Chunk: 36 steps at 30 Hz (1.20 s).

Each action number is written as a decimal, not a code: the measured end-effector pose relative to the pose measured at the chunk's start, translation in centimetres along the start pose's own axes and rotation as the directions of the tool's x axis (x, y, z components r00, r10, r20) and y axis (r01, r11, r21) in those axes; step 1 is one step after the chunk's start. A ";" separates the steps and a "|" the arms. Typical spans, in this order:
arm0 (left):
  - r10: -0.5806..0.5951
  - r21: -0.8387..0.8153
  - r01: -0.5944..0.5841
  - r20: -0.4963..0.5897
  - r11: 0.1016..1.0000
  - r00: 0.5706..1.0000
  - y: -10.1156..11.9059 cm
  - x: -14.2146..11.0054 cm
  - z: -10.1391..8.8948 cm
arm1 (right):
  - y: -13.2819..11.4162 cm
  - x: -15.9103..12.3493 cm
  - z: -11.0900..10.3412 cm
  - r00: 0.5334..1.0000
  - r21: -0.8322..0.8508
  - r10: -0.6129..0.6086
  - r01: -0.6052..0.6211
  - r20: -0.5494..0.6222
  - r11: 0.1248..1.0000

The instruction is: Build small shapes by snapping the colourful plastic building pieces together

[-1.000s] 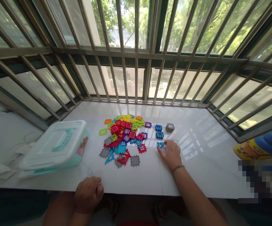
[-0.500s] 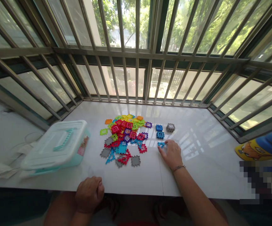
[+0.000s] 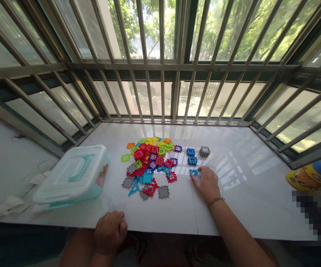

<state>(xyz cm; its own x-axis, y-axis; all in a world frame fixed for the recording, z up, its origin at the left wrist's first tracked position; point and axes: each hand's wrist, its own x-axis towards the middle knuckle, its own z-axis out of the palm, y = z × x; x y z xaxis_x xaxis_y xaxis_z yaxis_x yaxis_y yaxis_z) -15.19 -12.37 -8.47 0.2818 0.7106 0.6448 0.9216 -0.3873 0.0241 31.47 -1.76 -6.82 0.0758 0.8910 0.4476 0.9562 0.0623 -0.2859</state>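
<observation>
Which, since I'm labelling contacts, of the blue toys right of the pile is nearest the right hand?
The blue toy at the fingers of the right hand; the other blue toys lie nearer the window.

No readable text, even on the box label [image 3: 102, 175]

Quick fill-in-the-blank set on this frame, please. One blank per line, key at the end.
1. The small piece at the right hand is coloured ____.
2. The left hand is closed into a ____.
3. Seen from the person's seat, the lidded box stands to the ____ of the multicoloured pile.
4. The bracelet is worn on the ____ wrist.

Missing words: blue; fist; left; right.
</observation>
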 end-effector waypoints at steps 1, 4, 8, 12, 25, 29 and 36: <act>-0.004 0.004 0.004 0.006 1.000 1.000 0.0 -0.1 0.0 | 0.0 0.0 0.0 1.000 0.001 0.000 0.000 -0.003 1.000; -0.011 0.015 0.011 0.013 1.000 1.000 0.1 -0.1 -0.1 | 0.1 0.0 0.1 1.000 0.002 -0.001 0.001 -0.007 1.000; -0.010 0.015 0.010 0.009 1.000 1.000 0.3 0.0 -0.2 | 0.2 0.0 0.2 1.000 -0.010 -0.005 0.005 -0.002 1.000; -0.021 0.006 0.021 0.013 1.000 1.000 0.3 0.1 -0.2 | 0.3 0.0 0.3 1.000 0.000 -0.004 0.004 -0.004 1.000; -0.147 -0.083 0.166 0.196 0.983 0.969 0.2 2.4 -0.6 | 0.9 0.1 0.8 1.000 0.015 -0.003 0.003 0.004 1.000; -0.197 -0.159 0.229 0.194 0.960 0.961 -1.5 4.4 0.6 | 0.8 0.1 0.8 1.000 0.001 -0.009 0.009 0.005 1.000; -0.233 -0.101 0.262 0.230 0.960 0.945 -4.1 6.4 5.3 | 0.7 0.2 0.8 1.000 -0.009 -0.014 0.014 0.003 1.000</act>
<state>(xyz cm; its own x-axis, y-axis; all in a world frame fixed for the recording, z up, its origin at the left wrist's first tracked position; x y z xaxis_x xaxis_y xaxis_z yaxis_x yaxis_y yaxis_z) -15.78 -3.13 -8.50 0.1126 0.8968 0.4279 0.9313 -0.2454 0.2692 31.97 -1.15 -7.63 0.0618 0.8912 0.4494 0.9596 0.0708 -0.2724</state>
